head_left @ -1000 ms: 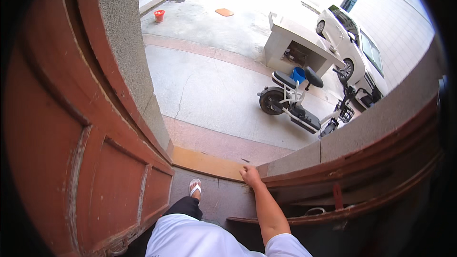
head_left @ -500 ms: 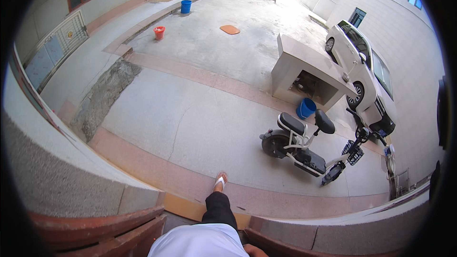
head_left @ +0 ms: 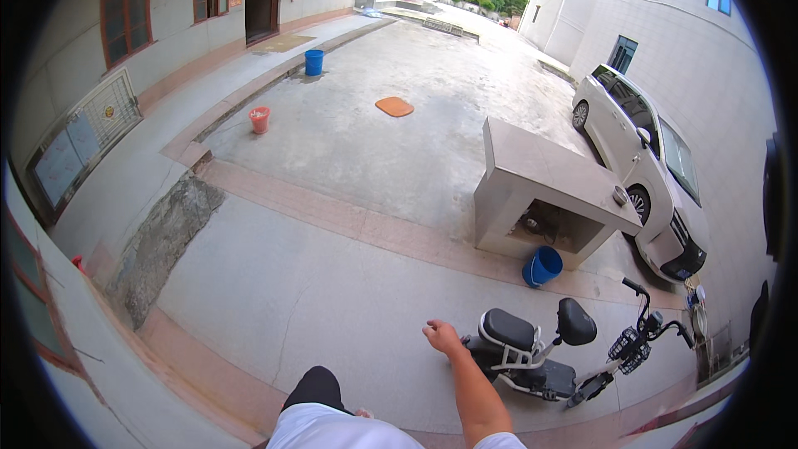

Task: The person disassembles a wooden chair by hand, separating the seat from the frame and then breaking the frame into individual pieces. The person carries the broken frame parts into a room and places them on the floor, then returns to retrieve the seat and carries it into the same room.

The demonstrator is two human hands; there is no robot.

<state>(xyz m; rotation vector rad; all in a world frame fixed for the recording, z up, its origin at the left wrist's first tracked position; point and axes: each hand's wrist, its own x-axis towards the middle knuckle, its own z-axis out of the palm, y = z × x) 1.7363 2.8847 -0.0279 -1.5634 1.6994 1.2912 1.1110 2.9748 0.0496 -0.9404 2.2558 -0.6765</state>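
My right hand [head_left: 442, 337] is stretched out in front of my body, over the pavement, with its fingers curled in and nothing visible in them. It appears just left of the rear end of a parked electric scooter [head_left: 532, 349], which has a black seat, a white frame and a front basket. I cannot tell that the hand touches the scooter. My left hand is out of the picture. Below, my raised knee in dark trousers [head_left: 316, 389] and my white shirt [head_left: 345, 430] show at the lower edge.
A stone counter [head_left: 549, 154] stands beyond the scooter, with a blue bucket [head_left: 542, 267] at its foot. A white van [head_left: 644, 150] is parked at right. Farther off are a red bucket [head_left: 259, 120], another blue bucket [head_left: 313, 62] and an orange-brown mat [head_left: 394, 106]. Broken concrete [head_left: 166, 241] lies left.
I have moved forward from the doorway, whose wooden doors have left the picture. The scooter, counter and van look nearer. My right hand has swung from beside my body out to the front.
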